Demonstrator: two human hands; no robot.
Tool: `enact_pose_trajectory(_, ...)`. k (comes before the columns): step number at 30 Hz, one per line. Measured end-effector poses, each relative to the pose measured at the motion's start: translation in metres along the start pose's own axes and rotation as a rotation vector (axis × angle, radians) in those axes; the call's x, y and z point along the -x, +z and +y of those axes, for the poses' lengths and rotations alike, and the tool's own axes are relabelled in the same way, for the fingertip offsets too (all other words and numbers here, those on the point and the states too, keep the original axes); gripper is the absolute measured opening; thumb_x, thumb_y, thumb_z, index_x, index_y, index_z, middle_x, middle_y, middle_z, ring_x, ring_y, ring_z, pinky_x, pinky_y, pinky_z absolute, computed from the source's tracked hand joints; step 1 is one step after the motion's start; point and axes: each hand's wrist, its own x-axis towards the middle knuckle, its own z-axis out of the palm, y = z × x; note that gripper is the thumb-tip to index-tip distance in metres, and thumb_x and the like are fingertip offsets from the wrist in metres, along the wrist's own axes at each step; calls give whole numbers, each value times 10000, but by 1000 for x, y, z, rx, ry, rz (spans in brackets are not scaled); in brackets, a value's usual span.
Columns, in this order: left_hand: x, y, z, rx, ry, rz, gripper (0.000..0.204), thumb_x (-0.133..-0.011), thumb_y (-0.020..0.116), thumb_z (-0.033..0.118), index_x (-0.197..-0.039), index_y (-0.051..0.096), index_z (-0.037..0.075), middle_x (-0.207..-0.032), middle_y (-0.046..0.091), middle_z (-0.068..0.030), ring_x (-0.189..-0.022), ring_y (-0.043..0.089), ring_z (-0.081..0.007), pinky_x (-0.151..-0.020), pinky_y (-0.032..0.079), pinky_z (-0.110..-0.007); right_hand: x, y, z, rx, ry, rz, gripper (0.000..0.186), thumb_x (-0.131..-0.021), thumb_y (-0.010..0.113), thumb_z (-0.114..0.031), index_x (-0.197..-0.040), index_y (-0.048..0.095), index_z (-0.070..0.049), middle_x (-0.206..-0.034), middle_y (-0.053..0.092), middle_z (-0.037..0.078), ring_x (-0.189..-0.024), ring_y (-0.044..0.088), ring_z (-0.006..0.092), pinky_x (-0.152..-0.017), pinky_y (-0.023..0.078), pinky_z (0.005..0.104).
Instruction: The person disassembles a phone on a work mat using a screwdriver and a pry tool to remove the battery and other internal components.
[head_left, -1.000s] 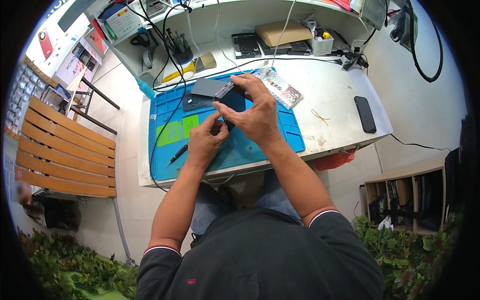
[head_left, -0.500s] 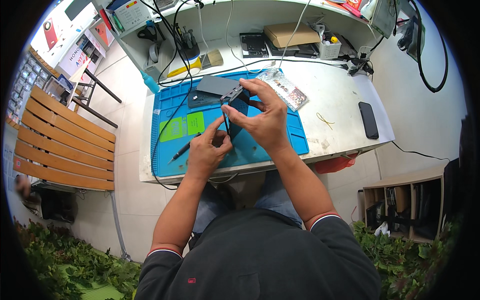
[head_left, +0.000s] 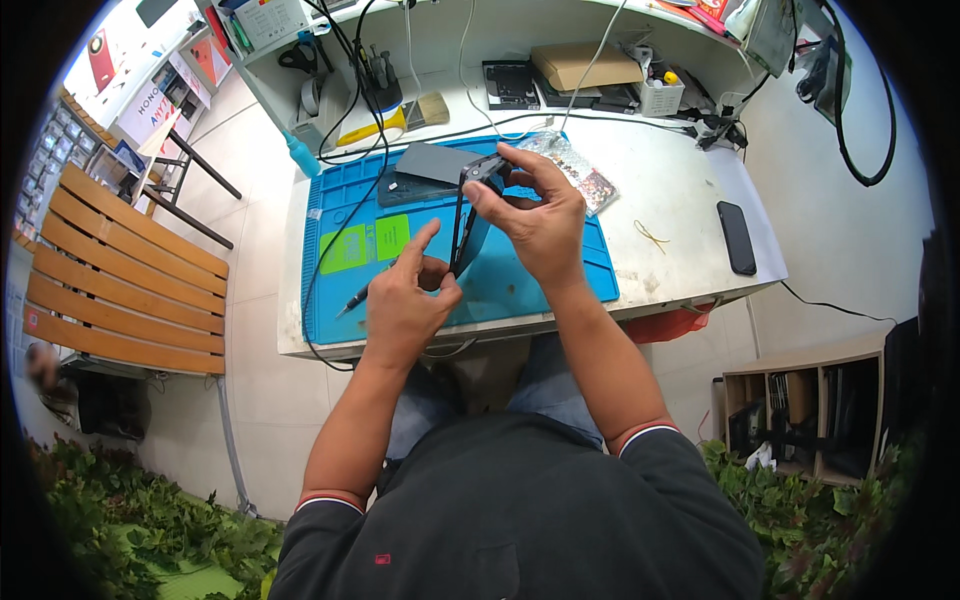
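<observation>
A black phone frame (head_left: 468, 226) is held up on edge, tilted, above the blue work mat (head_left: 530, 302). My right hand (head_left: 545, 222) pinches its upper end between thumb and fingers. At its lower end my left hand (head_left: 408, 302) grips the corner with the thumb and a curled finger, the index finger raised off it. Beneath my left hand lies a dark pen-shaped tool (head_left: 354, 300), partly covered. Behind the frame a flat dark grey panel (head_left: 432, 162) rests on another dark slab (head_left: 402, 192). Two green rectangles (head_left: 343, 250) are on the mat's left side.
Right of the mat are a bubble-wrap bag (head_left: 575, 175), a thin yellow band (head_left: 650, 240) and a black phone (head_left: 737, 240). A black cable (head_left: 381, 160) hangs across the mat's left part. A yellow-handled brush (head_left: 375, 130) and cardboard box (head_left: 585, 66) stand at the back.
The phone frame has turned and now shows more of its broad side. My right hand has shifted slightly right; my left index finger has lifted away from the frame.
</observation>
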Motion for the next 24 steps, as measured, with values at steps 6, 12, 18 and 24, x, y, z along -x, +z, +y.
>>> enact_pose_trajectory(6,-2,-1,-4,115,-34,-58,777,-887,773,-42,-1628,569,65,-965,839,-115,-834,816,-166,-857,648,-314,-6,-6,13,-97,132,18,591,-867,987,-210,-1336,757,66,-1087,816,111,-993,754,142,-790,659,302)
enact_pose_trajectory(12,-7,-3,2,72,-16,-129,885,-893,759,-57,-1707,475,141,-973,845,-133,-848,826,-191,-865,653,-332,-6,-10,23,-182,171,42,608,-869,991,-229,-1341,754,71,-1073,823,111,-987,757,136,-804,645,286)
enact_pose_trajectory(18,-7,1,-1,9,84,-98,896,-885,762,-63,-1703,485,179,-962,842,-147,-870,843,-228,-871,660,-353,-11,-13,26,-182,219,47,602,-871,995,-250,-1323,763,72,-1062,816,120,-982,762,141,-810,643,292)
enact_pose_trajectory(24,-8,6,-2,11,160,-58,879,-889,753,-75,-1692,502,180,-1002,849,-154,-912,852,-236,-889,664,-367,-20,-17,34,-224,282,67,599,-881,990,-274,-1306,762,80,-1083,786,124,-972,775,161,-773,664,286)
